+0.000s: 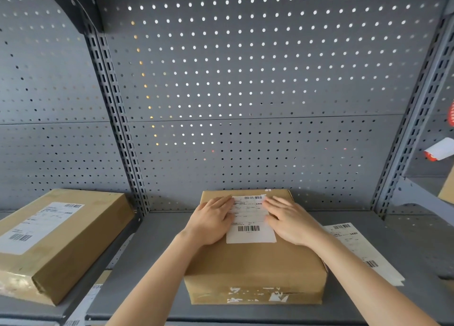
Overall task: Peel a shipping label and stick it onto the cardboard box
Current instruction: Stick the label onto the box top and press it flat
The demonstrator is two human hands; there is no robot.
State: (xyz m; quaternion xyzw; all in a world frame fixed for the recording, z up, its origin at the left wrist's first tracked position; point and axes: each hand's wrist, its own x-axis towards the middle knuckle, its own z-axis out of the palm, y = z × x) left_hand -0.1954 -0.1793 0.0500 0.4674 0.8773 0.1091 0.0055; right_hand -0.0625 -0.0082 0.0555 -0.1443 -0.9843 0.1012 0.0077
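Both hands lie flat and spread on top of the cardboard box, palms down, fingers straight, gripping nothing. The left hand rests on the box top with its fingertips overlapping the left edge of the shipping label; the right hand covers the label's right edge in the same way. A strip of the label shows between them, so the two hands are near each other but apart. Bare forearms reach in from the lower edge of the view.

The label is a white sheet with a barcode near its far end and another near its near end. It lies flat on the far half of the box top. The box sits on a grey metal shelf, its near face scuffed with torn white patches of old tape.

Just to the right of the box, a second printed label sheet lies on the shelf. To the left, on the neighbouring shelf bay, another cardboard box already bears a white label.

Behind everything stands a grey perforated back panel with slotted uprights. At the far right edge, a red and white object is only partly in view.
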